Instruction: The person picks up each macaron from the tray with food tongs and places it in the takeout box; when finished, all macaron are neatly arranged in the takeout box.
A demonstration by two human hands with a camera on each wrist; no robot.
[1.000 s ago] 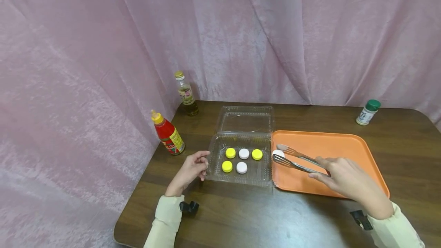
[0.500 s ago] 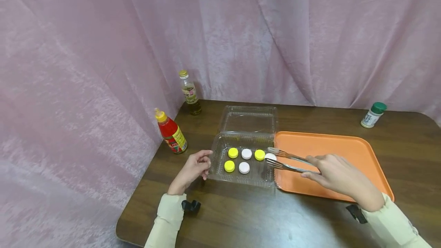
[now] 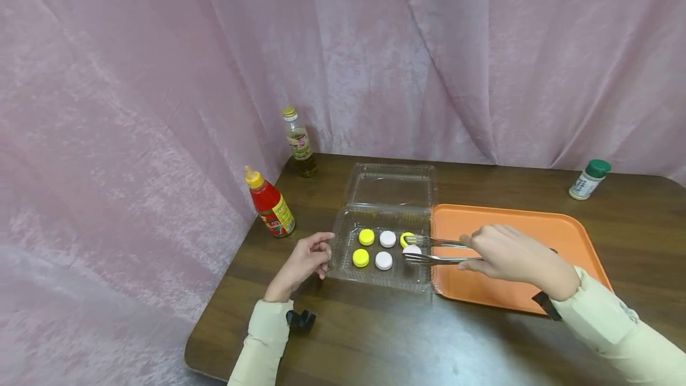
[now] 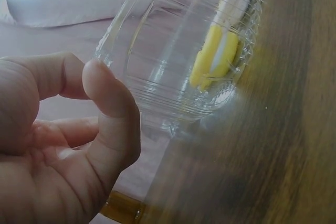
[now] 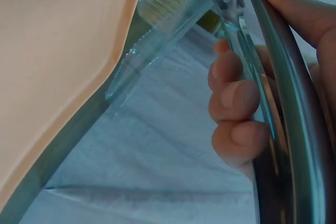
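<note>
In the head view, my left hand (image 3: 306,260) is at the left edge of an open clear plastic clamshell container (image 3: 343,273). Thumb and index finger pinch its rim (image 4: 100,59), as the left wrist view shows. My right hand (image 3: 506,255) grips metal tongs (image 3: 442,260), fingers wrapped round the handles in the right wrist view. The tong tips reach into the container's right side, one to each side of a white macaron-like disc (image 3: 412,251). The upper tip overlaps a yellow disc (image 3: 405,237). Several more yellow and white discs (image 3: 383,260) lie in the container.
Against the container's right side sits an orange tray (image 3: 536,237), partly beneath my right forearm. A red sauce bottle (image 3: 270,207) and an oil bottle (image 3: 300,148) stand left. At the back right is a green-capped shaker (image 3: 589,179). A pink curtain (image 3: 375,64) borders the table.
My right hand has moved left with the tongs, bringing the white disc from the tray's left edge into the container. The tong tips now stand spread around it. My left hand keeps its place.
</note>
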